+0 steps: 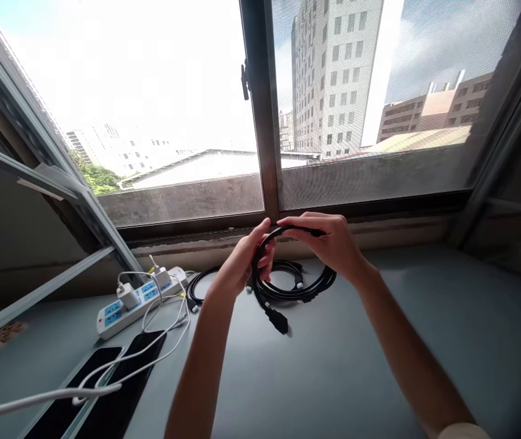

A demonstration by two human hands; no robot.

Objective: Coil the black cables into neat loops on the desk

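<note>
A black cable (297, 297) is wound into a loose coil and held up above the grey table. My left hand (246, 259) is closed round the left side of the coil. With its fingers pressed together, my right hand (328, 238) grips the top right of the same coil. A black connector (278, 321) with a pale tip hangs from the lower left of the coil. Behind my hands, more coiled black cable (203, 280) lies on the table near the wall.
At the left, a white power strip (139, 303) with blue sockets holds white chargers. White cables cross two black phone-like slabs (123, 390) at the lower left. A metal frame (100, 219) rises there. The window (269, 122) stands behind the grey table (287, 390).
</note>
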